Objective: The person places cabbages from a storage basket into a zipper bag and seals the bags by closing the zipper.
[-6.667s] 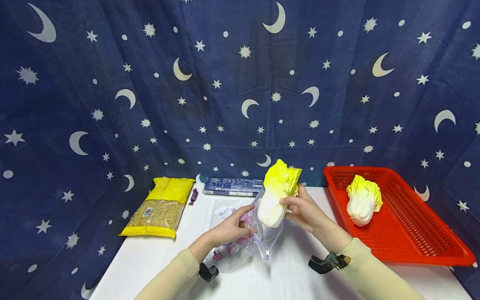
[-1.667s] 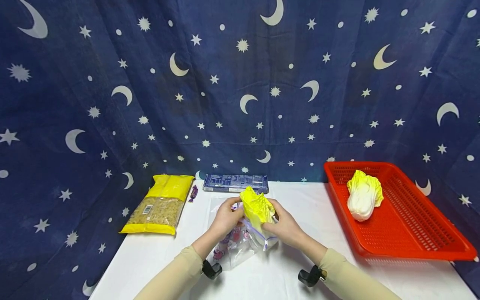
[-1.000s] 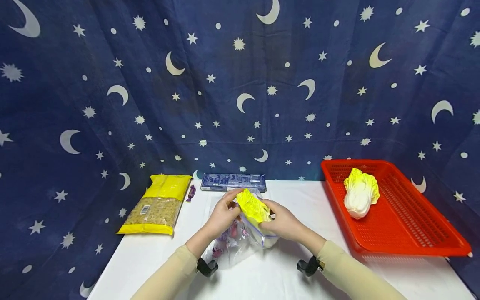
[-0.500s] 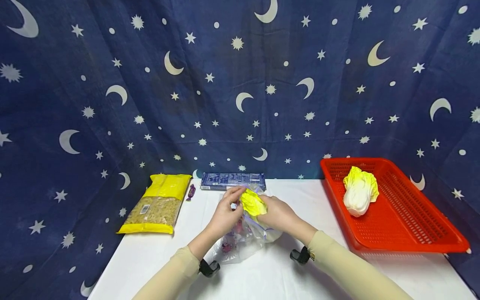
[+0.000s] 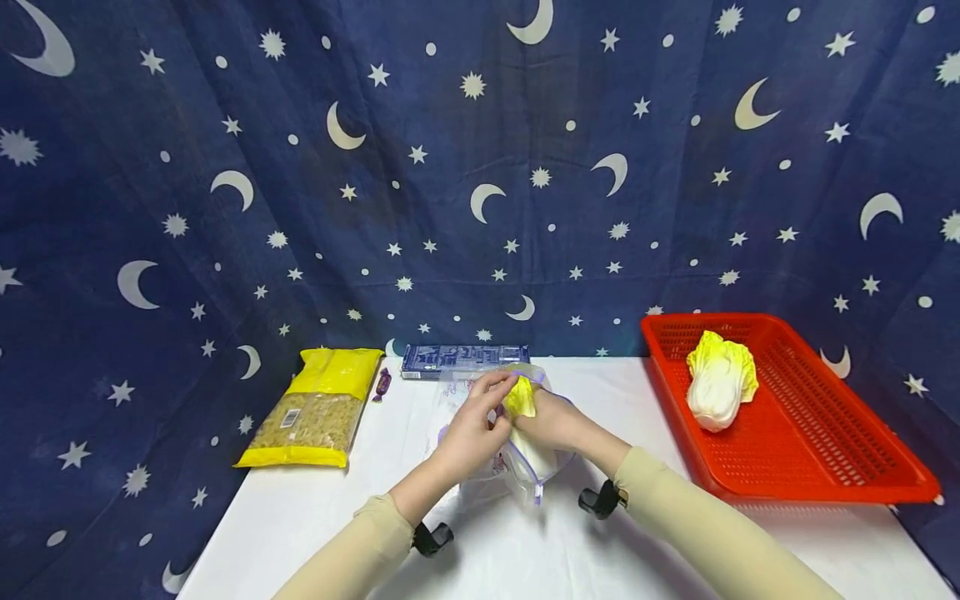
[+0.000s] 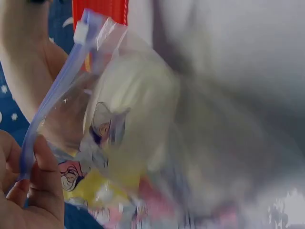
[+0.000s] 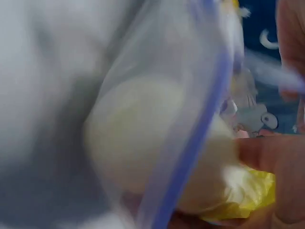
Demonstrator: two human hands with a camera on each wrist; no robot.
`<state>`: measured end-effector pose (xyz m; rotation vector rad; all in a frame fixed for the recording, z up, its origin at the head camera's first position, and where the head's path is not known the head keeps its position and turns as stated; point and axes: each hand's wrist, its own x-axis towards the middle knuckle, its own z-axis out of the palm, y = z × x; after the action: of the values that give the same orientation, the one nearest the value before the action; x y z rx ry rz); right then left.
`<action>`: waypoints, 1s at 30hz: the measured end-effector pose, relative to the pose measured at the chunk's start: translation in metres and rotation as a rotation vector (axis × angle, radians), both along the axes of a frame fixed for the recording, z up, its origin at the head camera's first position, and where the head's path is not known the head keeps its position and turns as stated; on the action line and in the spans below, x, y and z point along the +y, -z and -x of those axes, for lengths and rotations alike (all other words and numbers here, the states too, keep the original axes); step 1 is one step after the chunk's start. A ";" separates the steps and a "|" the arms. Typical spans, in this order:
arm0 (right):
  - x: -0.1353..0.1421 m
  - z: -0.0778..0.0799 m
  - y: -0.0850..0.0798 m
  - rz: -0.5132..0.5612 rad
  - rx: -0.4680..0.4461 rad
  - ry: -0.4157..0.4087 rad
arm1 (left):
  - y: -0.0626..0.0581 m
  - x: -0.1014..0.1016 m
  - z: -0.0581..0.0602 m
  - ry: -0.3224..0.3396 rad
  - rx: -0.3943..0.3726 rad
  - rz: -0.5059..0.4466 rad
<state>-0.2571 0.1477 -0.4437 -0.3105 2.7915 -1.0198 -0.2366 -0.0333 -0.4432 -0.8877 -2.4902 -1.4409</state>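
A napa cabbage (image 5: 519, 400), white with yellow leaves, lies mostly within a clear zip bag (image 6: 57, 90) that has a purple zip strip, white slider and cartoon print. My left hand (image 5: 474, 429) pinches the bag's zip edge between thumb and fingers. My right hand (image 5: 557, 425) reaches into the bag's mouth and grips the cabbage by its leafy end, thumb on the near side. In the right wrist view, the cabbage's pale base shows through the film, past the purple strip (image 7: 190, 148). Part of the leaves is hidden behind the right hand.
On the right a red plastic basket (image 5: 795, 467) holds a second napa cabbage (image 5: 718, 383). A yellow bag of pasta (image 5: 318, 408) lies at the left, beside a purple wrapped candy (image 5: 382, 385). Behind the hands lies a flat blue box (image 5: 450, 358), against the starry curtain (image 5: 450, 150).
The cabbage, first held above the bag, has gone down into it. My right hand has followed it into the bag's mouth, while my left hand has shifted right along the bag's edge.
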 end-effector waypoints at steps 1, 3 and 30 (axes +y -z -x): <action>0.001 0.001 0.001 0.081 -0.041 0.007 | -0.001 0.002 -0.002 -0.002 0.020 0.026; 0.002 0.002 0.003 0.230 -0.124 0.027 | -0.003 0.005 -0.004 -0.005 0.046 0.057; -0.007 0.001 0.037 1.025 -0.898 0.001 | 0.007 0.017 -0.014 0.113 -0.113 -0.048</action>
<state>-0.2582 0.1403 -0.4810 0.0631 1.3439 -1.8971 -0.2225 -0.0167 -0.4504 -0.9782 -2.5099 -1.6221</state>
